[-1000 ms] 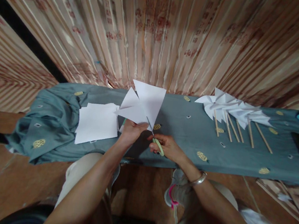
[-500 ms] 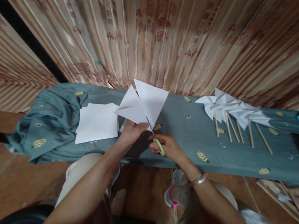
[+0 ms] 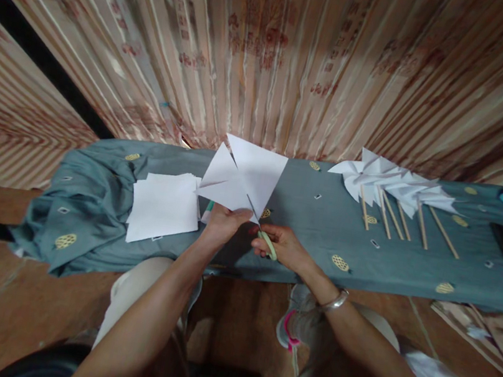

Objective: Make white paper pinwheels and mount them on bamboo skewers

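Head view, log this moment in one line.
left hand: holds cut paper | right hand: holds scissors at near corner | paper stack: left | pinwheels: right

From my end I am making out no readable word, brand or number. On the curtain (image 3: 285, 118), reddish-brown columns of character-like marks (image 3: 182, 20) are running down the folds, but the blur is keeping me from reading them. On the grey-green cloth (image 3: 313, 220), small white rectangles (image 3: 374, 243) are showing dark marks inside, and these are coming through too tiny for me to decipher.
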Tool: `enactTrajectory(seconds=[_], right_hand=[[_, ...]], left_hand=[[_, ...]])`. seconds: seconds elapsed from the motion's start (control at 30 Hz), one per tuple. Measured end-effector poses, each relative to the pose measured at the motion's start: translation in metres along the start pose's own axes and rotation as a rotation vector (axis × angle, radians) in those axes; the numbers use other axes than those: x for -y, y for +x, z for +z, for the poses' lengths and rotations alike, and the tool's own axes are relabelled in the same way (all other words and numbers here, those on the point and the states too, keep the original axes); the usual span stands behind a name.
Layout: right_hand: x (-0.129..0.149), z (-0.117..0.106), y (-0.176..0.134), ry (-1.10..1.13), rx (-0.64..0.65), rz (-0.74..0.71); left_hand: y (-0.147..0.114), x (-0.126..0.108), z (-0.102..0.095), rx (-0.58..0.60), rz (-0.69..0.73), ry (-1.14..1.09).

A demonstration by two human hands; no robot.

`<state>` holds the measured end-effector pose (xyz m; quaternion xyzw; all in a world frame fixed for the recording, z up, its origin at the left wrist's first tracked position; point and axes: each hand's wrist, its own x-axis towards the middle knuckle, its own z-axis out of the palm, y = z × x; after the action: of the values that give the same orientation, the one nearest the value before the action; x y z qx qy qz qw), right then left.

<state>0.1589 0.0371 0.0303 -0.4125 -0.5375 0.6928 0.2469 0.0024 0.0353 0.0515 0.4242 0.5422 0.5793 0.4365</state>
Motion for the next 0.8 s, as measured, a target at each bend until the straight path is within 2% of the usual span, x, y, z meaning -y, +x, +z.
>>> enactTrajectory(seconds=[0.5, 0.7, 0.8], right_hand=[[0.0026, -0.0012, -0.0001, -0.007, 0.003, -0.028], [-0.0011, -0.0023, 0.0017, -0.018, 0.020, -0.049], [-0.0014, -0.0028, 0.0016, -0.017, 0.012, -0.054]], left_hand=[[-0.0022, 0.0075, -0.0002, 0.038, -0.079, -0.028], [-0.0034, 0.0059, 0.0005, 0.002, -0.089, -0.046], [-0.0052, 0.0024, 0.0011, 0.044, -0.097, -0.032]])
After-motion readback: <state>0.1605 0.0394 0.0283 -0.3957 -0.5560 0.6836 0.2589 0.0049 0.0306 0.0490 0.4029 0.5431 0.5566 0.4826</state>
